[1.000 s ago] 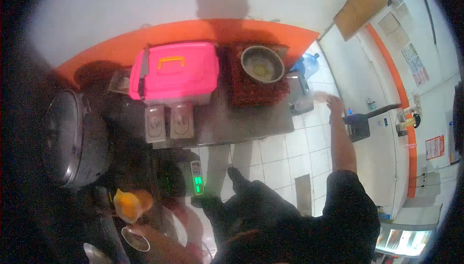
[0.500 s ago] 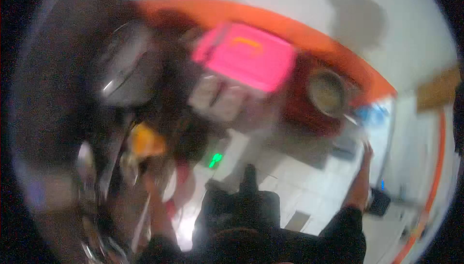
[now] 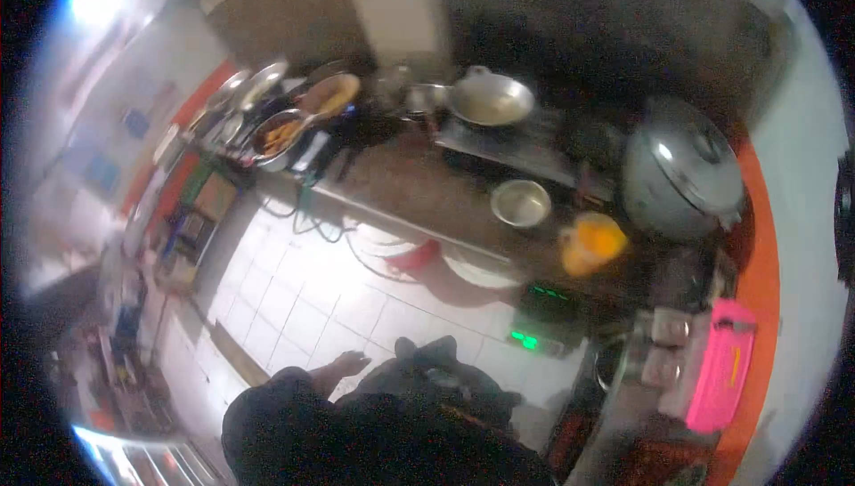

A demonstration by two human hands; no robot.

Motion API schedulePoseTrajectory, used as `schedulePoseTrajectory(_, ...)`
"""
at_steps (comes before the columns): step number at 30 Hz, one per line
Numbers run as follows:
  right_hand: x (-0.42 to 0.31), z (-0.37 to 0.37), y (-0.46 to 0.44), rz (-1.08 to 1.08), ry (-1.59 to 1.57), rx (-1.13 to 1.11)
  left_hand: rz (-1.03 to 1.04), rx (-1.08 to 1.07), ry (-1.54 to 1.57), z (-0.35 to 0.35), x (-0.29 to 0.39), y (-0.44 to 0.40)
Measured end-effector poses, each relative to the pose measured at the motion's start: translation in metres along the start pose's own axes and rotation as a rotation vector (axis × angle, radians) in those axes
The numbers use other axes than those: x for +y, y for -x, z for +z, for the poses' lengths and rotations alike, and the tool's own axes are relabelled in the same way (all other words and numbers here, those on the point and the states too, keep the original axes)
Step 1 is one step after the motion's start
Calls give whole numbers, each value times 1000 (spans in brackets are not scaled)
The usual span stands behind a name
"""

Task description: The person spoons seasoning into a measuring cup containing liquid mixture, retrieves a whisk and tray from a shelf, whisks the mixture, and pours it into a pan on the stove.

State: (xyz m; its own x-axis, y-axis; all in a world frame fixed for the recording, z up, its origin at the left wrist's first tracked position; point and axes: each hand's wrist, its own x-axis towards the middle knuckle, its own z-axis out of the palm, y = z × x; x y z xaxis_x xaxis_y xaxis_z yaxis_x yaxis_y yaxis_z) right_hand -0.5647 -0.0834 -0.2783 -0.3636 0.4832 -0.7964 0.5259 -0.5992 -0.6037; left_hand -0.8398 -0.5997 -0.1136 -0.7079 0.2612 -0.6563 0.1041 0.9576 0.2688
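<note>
My left hand hangs low over the white tiled floor, close to my body. Its fingers look stretched out and it holds nothing, though the picture is a little blurred. My right hand is out of the picture. Ahead, on the dark counter, stand a metal bowl and a yellow-orange jug-like container. Behind the bowl a metal wok sits on the stove. Neither of these is touched by the visible hand.
A big lidded pot stands at the right back. Nearer are a device with green digits and a pink box. At the left, a pan of browned food stands among other pans. White tiled floor lies before the counter.
The view has swung left, so the pink box now lies at the right edge and the stove shows. My right hand has left the picture. My left hand now appears over the floor.
</note>
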Motion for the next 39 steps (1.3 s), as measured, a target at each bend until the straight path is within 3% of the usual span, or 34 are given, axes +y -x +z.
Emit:
schedulePoseTrajectory(1,-11,31,-12,-18,42,-53,-26,20,37,-1,-28,11)
schedulePoseTrajectory(3,-30,80,-40,-111,50,-141,-323,30,48,-9,-91,26)
schedulePoseTrajectory(5,-27,110,-100,-350,-83,-375,-379,105,37,5,-196,-11)
schedulePoseTrajectory(7,-78,172,-48,-198,-70,132,-360,180,-27,19,-262,-31)
schedulePoseTrajectory(8,-77,193,-36,-194,-45,127,-297,223,-75,-5,-282,-49)
schedulePoseTrajectory(10,-73,228,-12,-141,49,96,-427,336,93,-76,-281,-69)
schedulePoseTrajectory(11,-64,246,6,-102,106,60,-357,570,263,-98,-307,-87)
schedulePoseTrajectory(14,-25,271,40,41,266,-35,-268,724,309,-196,-327,-149)
schedulePoseTrajectory(18,20,301,61,200,450,-105,-251,816,686,-309,-363,-248)
schedulePoseTrajectory(22,56,359,52,268,520,-89,-283,895,742,-395,-403,-356)
schedulePoseTrajectory(24,81,377,44,275,507,-49,-399,957,696,-424,-411,-394)
schedulePoseTrajectory(25,96,384,44,276,511,-35,-336,1096,678,-422,-426,-424)
schedulePoseTrajectory(28,181,358,44,234,389,-25,-182,948,638,-424,-483,-477)
schedulePoseTrajectory(30,190,383,55,297,316,62,-137,980,589,-431,-448,-465)
schedulePoseTrajectory(32,65,524,99,485,406,230,-190,1103,749,-435,-431,-459)
schedulePoseTrajectory(33,161,466,86,270,676,-10,-210,921,1041,-441,-434,-453)
schedulePoseTrajectory(34,220,437,78,-4,921,-181,-143,941,1175,-440,-432,-453)
schedulePoseTrajectory(35,253,437,87,189,1057,-131,-142,909,1163,-440,-440,-453)
schedulePoseTrajectory(36,244,457,106,215,1040,-127,-138,879,1154,-442,-449,-454)
schedulePoseTrajectory(38,205,504,149,180,312,-23,-104,826,1065,-443,-468,-451)
schedulePoseTrajectory(39,200,522,165,201,296,-13,-71,796,996,-444,-474,-452)
